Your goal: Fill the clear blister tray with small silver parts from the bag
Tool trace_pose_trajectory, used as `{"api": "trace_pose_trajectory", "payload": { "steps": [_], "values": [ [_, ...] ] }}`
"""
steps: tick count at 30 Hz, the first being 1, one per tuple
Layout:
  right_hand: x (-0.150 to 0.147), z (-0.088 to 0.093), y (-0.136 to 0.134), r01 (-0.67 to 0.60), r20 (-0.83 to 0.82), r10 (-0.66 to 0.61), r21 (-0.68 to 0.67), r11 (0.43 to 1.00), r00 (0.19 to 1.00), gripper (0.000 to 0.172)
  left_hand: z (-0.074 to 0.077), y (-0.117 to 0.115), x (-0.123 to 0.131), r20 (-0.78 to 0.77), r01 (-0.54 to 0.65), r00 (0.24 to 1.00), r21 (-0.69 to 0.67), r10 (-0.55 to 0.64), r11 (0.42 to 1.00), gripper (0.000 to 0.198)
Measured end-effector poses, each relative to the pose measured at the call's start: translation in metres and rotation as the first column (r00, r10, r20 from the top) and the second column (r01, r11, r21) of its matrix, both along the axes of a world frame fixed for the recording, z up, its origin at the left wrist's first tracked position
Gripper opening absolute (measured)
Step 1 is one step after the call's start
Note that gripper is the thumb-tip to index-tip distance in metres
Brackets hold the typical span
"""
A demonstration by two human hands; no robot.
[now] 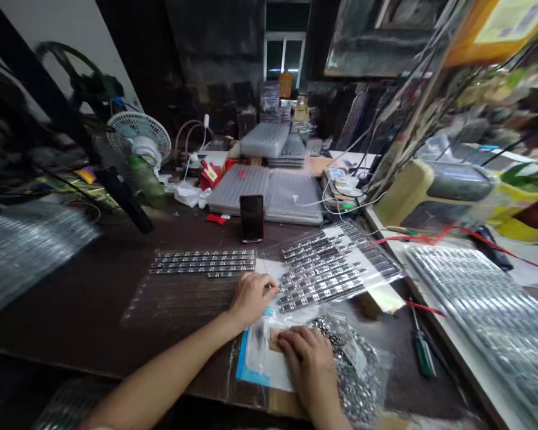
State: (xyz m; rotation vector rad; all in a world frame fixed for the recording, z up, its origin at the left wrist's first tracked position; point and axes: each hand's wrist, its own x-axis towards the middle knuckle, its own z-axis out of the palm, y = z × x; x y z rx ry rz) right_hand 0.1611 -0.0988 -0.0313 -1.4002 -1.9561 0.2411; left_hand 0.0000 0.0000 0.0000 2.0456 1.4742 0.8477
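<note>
My left hand [252, 297] is at the near left end of a clear ribbed tray [325, 266] filled with rows of small shiny metal parts. Its thumb and forefinger are pinched together, and whatever is between them is too small to make out. Left of it lies a second clear tray [183, 295], with metal parts in its far rows. My right hand [311, 364] rests over a white sheet with blue edges [253, 377], fingertips curled together at a small tan patch [275, 339]. Beside it, a clear plastic bag [361, 373] holds many loose metal parts.
A phone [251, 218] stands upright behind the trays, before stacked clear trays [293, 197]. A green-handled screwdriver [424, 352] lies at right, near more filled trays [484, 292]. A white fan [138, 138] stands back left. Red cord [443, 233] and cables cross the right side.
</note>
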Motion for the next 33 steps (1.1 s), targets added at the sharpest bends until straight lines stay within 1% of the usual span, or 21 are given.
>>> {"api": "trace_pose_trajectory", "payload": {
  "steps": [3, 5, 6, 8, 9, 10, 12, 15, 17, 19, 21, 24, 26, 29, 33],
  "values": [
    [0.002, -0.001, -0.002, -0.007, 0.001, 0.007, 0.023, 1.000, 1.000, 0.015, 0.002, -0.010, -0.021, 0.266, -0.007, 0.962, -0.172, 0.054, 0.985, 0.015],
    [0.001, -0.002, -0.003, -0.001, 0.008, 0.001, 0.026, 1.000, 1.000, 0.017, 0.001, -0.020, -0.034, 0.403, 0.036, 0.910, -0.306, 0.095, 0.951, 0.026],
    [0.000, -0.002, -0.003, 0.005, 0.014, -0.005, 0.023, 1.000, 1.000, 0.018, 0.000, -0.025, -0.039, 0.453, 0.069, 0.884, -0.372, 0.116, 0.926, 0.031],
    [0.000, -0.002, -0.003, 0.018, 0.039, -0.018, 0.015, 1.000, 0.999, 0.018, -0.004, -0.036, -0.045, 0.502, 0.124, 0.852, -0.467, 0.147, 0.875, 0.037],
    [0.000, -0.002, -0.003, 0.023, 0.060, -0.024, 0.013, 1.000, 0.998, 0.017, -0.005, -0.042, -0.046, 0.511, 0.136, 0.845, -0.490, 0.157, 0.861, 0.037],
    [0.001, -0.001, -0.004, 0.031, 0.088, -0.032, 0.017, 0.999, 0.996, 0.017, -0.007, -0.047, -0.045, 0.514, 0.138, 0.843, -0.494, 0.160, 0.858, 0.035],
    [0.009, -0.001, -0.004, 0.044, 0.177, -0.051, 0.046, 0.998, 0.983, 0.021, -0.008, -0.056, -0.039, 0.483, 0.110, 0.864, -0.459, 0.143, 0.882, 0.030],
    [0.028, -0.001, -0.007, 0.047, 0.359, -0.101, 0.155, 0.987, 0.928, 0.037, -0.006, -0.063, -0.024, 0.352, 0.050, 0.932, -0.359, 0.086, 0.932, 0.017],
    [0.043, -0.002, -0.010, 0.001, 0.459, -0.102, 0.216, 0.976, 0.883, 0.047, -0.003, -0.064, -0.015, 0.281, 0.053, 0.959, -0.303, 0.036, 0.952, 0.012],
    [0.055, -0.006, -0.012, -0.043, 0.496, -0.081, 0.234, 0.971, 0.865, 0.048, -0.002, -0.065, -0.007, 0.247, 0.078, 0.969, -0.256, -0.013, 0.964, 0.012],
    [0.062, -0.010, -0.014, -0.057, 0.472, -0.057, 0.224, 0.973, 0.880, 0.042, -0.004, -0.066, -0.003, 0.223, 0.092, 0.974, -0.217, -0.042, 0.972, 0.013],
    [0.064, -0.015, -0.011, -0.024, 0.400, -0.041, 0.155, 0.988, 0.916, 0.029, -0.009, -0.068, 0.001, 0.203, 0.096, 0.977, -0.178, -0.059, 0.979, 0.014],
    [0.063, -0.016, -0.008, 0.007, 0.365, -0.053, 0.126, 0.992, 0.929, 0.023, -0.012, -0.070, 0.001, 0.208, 0.100, 0.976, -0.159, -0.065, 0.982, 0.017],
    [0.059, -0.014, -0.002, 0.052, 0.309, -0.098, 0.151, 0.987, 0.946, 0.018, -0.015, -0.073, 0.002, 0.203, 0.099, 0.976, -0.130, -0.071, 0.987, 0.020],
    [0.055, -0.009, 0.000, 0.099, 0.195, -0.132, 0.172, 0.980, 0.972, 0.013, -0.016, -0.076, 0.004, 0.149, 0.092, 0.986, -0.081, -0.080, 0.992, 0.020]
  ]
}}
